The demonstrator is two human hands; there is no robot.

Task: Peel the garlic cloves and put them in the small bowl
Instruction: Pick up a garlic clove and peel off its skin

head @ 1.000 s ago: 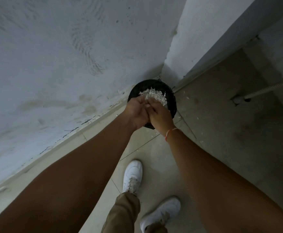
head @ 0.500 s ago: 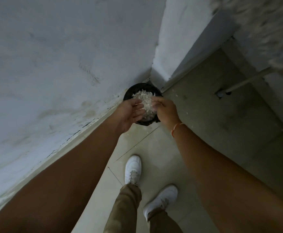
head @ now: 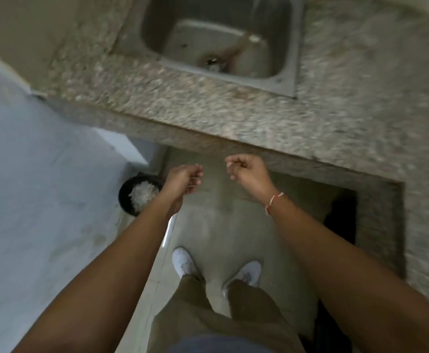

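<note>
A black round bin (head: 125, 197) stands on the floor at the left, against the wall, with a heap of white garlic skins (head: 142, 196) in it. My left hand (head: 184, 182) hangs just right of the bin, fingers loosely curled, with nothing in it that I can see. My right hand (head: 248, 174) is held farther right, below the counter's front edge, fingers curled and empty as far as I can see. No garlic cloves and no small bowl are in view.
A speckled granite counter (head: 234, 110) runs across the top, with a steel sink (head: 285, 80) set into it. A white wall (head: 30, 187) stands at the left. An open dark space lies under the counter at the right. My white shoes are on the tiled floor.
Both hands have left the bin and moved apart, away from the skins. The view has swung right from the wall and bin to the counter and sink.
</note>
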